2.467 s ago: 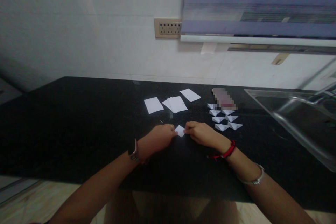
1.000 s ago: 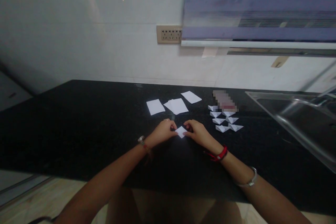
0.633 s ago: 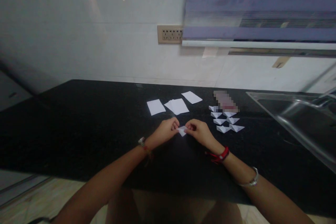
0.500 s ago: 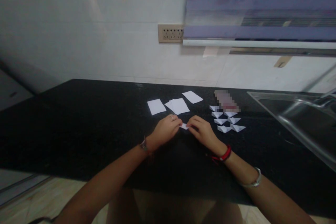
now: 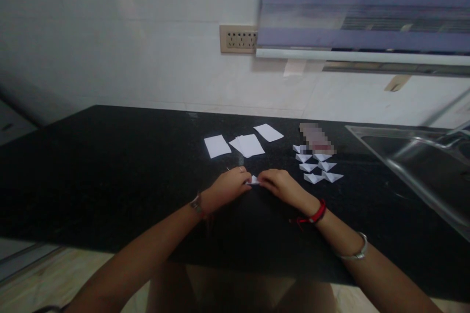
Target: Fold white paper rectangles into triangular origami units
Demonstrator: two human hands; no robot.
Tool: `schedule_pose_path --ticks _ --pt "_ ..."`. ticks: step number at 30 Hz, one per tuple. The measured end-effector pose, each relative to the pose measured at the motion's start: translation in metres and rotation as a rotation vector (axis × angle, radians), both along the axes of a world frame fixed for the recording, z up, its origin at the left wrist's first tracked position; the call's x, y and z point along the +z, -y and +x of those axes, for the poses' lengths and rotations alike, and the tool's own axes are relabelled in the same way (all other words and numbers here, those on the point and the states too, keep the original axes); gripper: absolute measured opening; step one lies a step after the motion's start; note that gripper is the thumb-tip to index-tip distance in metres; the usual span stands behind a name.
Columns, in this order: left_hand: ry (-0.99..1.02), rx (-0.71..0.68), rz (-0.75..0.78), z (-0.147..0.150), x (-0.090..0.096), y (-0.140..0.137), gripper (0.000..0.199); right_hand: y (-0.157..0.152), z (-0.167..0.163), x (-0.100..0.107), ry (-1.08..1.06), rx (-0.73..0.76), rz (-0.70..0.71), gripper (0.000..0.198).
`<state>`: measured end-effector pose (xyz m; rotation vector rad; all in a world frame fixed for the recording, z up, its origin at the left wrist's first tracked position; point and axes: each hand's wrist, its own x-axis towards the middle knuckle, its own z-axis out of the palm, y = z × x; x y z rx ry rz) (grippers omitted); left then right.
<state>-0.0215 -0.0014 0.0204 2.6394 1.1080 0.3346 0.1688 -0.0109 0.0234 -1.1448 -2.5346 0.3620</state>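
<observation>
A small piece of folded white paper [image 5: 254, 180] lies between my two hands, low over the dark countertop. My left hand [image 5: 231, 184] pinches its left end, fingers closed. The right end is pinched by my right hand [image 5: 279, 184], thumb and fingers together. Much of the paper is covered by the fingertips. Just beyond the hands are flat white paper sheets: a single one [image 5: 217, 146] on the left, a small overlapping stack [image 5: 251, 145] in the middle and another sheet [image 5: 269, 132] farther back. Several folded paper pieces [image 5: 313, 178] stand in two columns right of my right hand.
A blurred-out flat rectangular object [image 5: 316, 138] lies behind the folded pieces. To the right, a metal sink [image 5: 389, 166] is set into the black countertop [image 5: 110, 176]. On the tiled wall are a socket panel [image 5: 238, 39] and a purple-grey sheet [image 5: 352, 10].
The folded paper has turned in my fingers: its point now faces away from me, where before it faced towards me. My hands have shifted slightly to the left.
</observation>
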Motion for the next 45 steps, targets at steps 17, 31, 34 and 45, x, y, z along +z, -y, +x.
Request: schedule_pose_path --ticks 17,31,34,45 --pt "0.145 0.229 -0.341 0.003 -0.002 -0.010 0.015 -0.011 -0.003 -0.005 -0.054 -0.219 -0.217 0.011" --pt "0.070 0.372 -0.319 0.007 0.002 -0.013 0.015 -0.019 -0.005 -0.002 -0.175 -0.325 -0.359 0.012" --pt "0.098 0.352 -0.314 0.006 -0.003 -0.015 0.022 -0.018 -0.006 -0.002 -0.209 -0.308 -0.367 0.021" --pt "0.021 0.205 -0.120 0.013 -0.006 -0.007 0.013 -0.016 -0.010 -0.001 -0.079 -0.322 -0.277 0.017"
